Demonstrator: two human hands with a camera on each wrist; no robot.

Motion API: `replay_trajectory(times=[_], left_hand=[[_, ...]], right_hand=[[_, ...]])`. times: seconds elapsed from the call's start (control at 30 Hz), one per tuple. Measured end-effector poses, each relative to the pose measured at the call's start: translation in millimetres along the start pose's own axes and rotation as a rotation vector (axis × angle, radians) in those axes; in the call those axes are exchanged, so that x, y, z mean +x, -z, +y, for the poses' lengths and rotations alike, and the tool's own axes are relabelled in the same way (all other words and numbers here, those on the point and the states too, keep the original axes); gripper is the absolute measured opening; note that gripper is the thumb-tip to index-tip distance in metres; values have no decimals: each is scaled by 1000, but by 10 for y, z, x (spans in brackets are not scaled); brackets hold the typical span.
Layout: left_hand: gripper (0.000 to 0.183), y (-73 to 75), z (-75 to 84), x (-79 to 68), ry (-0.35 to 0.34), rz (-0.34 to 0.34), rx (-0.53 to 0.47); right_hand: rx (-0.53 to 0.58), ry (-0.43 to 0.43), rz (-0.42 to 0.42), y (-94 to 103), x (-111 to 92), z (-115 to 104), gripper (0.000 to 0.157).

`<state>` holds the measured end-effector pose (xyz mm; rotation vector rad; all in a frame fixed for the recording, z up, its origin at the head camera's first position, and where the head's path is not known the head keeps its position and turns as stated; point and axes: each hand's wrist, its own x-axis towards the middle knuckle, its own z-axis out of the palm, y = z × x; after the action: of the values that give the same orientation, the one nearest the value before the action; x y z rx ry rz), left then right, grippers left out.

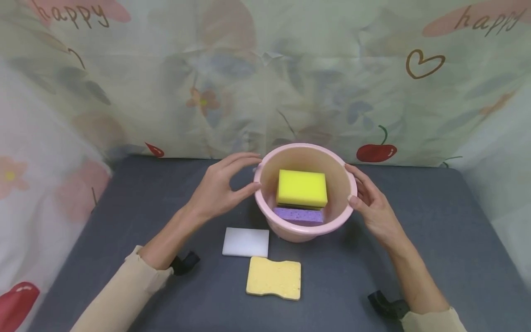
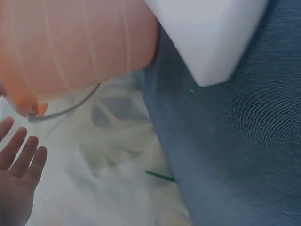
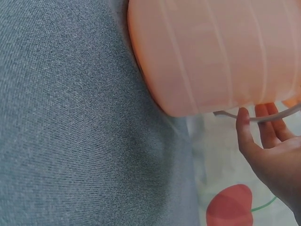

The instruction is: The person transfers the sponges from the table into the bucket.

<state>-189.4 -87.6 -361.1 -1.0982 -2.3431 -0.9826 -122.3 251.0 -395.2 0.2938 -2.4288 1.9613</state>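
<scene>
A pink bucket (image 1: 292,234) stands on the dark table, tilted slightly toward me in the head view. Inside it a bright yellow sponge (image 1: 302,188) sits above a purple sponge (image 1: 299,215). My right hand (image 1: 374,207) holds the bucket's right side, thumb and forefinger at the rim. In the right wrist view its bent fingers (image 3: 243,125) reach the wall beside the grey handle (image 3: 282,114). Across from it, my left hand (image 1: 217,186) has thumb and fingertips near the left rim. The left wrist view shows its fingers (image 2: 24,155) spread, apart from the bucket.
In front of the bucket lie a white sponge block (image 1: 246,242) and a pale yellow sponge (image 1: 274,277) with notched sides, on the dark cloth-covered table (image 1: 332,295). A printed curtain (image 1: 265,83) hangs along the back and sides.
</scene>
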Motion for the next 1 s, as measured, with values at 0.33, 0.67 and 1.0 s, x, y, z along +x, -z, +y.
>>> replay_trajectory(times=[0.33, 0.67, 1.0], left_hand=[[48, 57, -87, -337, 113, -73, 33], [57, 8, -109, -600, 144, -162, 30], [64, -38, -122, -871, 172, -385, 89]], right_hand=[[0, -6, -4, -15, -3, -3, 65], [-5, -23, 13, -1, -4, 9, 65], [52, -3, -6, -9, -11, -20, 63]])
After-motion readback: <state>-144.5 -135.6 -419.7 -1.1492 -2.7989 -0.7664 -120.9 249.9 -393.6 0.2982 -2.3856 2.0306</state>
